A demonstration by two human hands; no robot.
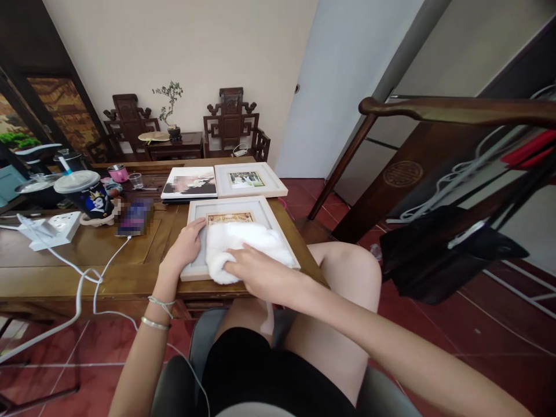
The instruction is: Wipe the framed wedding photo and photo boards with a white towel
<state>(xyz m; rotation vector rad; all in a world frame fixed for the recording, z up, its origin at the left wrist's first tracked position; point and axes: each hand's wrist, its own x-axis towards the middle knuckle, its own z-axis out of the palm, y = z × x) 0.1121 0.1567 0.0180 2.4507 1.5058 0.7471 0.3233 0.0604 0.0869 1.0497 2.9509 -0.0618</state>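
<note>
A white picture frame [264, 212] lies flat at the near edge of the wooden table [87, 255]. My left hand [185, 246] rests flat on the frame's left border, fingers spread. My right hand [252, 272] presses a fluffy white cloth [243, 240] onto the frame's glass. The cloth covers most of the picture; only its top strip shows.
Behind it lie another white frame [249, 179] and a photo album [190, 183]. To the left are a phone [132, 220] on a white cable, a power strip [52, 227], a lidded cup [87, 194] and small cups. A dark wooden chair rail [456, 110] stands to the right.
</note>
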